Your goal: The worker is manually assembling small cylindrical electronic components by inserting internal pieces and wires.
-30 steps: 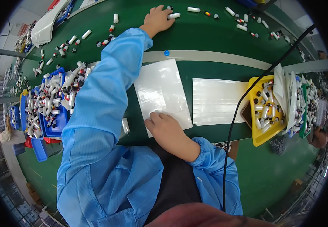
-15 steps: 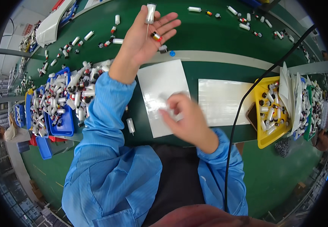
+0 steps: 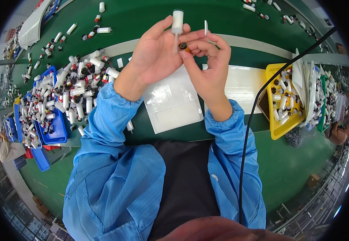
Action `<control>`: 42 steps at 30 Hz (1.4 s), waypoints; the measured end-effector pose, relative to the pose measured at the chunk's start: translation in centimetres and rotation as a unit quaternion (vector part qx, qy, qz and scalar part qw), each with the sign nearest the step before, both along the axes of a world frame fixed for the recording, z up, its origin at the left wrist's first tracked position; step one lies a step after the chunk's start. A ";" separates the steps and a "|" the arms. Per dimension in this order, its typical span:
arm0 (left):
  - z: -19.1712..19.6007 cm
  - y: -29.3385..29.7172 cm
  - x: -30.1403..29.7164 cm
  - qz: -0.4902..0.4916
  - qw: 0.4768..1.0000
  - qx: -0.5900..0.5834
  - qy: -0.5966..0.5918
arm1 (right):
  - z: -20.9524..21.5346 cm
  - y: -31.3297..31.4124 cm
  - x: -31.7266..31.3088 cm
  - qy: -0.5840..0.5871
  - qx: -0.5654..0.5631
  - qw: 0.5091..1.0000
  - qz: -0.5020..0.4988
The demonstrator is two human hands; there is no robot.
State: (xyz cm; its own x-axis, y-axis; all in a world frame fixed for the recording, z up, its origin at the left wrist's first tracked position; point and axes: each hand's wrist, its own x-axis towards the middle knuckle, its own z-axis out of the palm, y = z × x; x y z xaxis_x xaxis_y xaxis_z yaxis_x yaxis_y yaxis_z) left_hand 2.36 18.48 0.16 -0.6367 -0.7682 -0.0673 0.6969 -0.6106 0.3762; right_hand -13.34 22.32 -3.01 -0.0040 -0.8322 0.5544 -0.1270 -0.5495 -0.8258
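My left hand [image 3: 154,60] is raised over the bench, palm up, its thumb and fingers closed round a white cylinder [image 3: 177,22] with a clear end and a thin stem. Facing it, my right hand [image 3: 214,64] pinches a small amber vial [image 3: 184,47] with a dark cap; the vial also rests by the left fingers, and the exact contact is partly hidden. A small white label [image 3: 206,27] stands at the right index fingertip, apparently stuck there. Below both hands, a glossy white label sheet [image 3: 172,108] lies on the green bench.
Another white sheet [image 3: 243,84] lies to the right, beside a yellow tray [image 3: 281,130] of vials and cylinders. At left, a heap of cylinders and vials [image 3: 80,86] spills around a blue tray [image 3: 58,136]. A black cable [image 3: 259,94] crosses on the right.
My right hand has risen from the label sheet to the left hand, now with a small white label at its fingertip and the vial in its pinch. The view has shifted slightly.
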 end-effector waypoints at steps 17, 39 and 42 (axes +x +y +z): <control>0.5 0.0 0.7 0.103 0.855 -0.316 -0.398 | 1.1 -0.3 -0.9 -0.317 0.230 0.914 0.106; 1.4 0.6 0.1 0.077 0.866 -0.292 -0.397 | 1.2 -1.2 -2.3 -0.259 0.119 0.956 0.062; 1.2 0.7 0.1 0.063 0.860 -0.300 -0.408 | 1.3 -1.2 -2.3 -0.250 0.119 0.958 0.075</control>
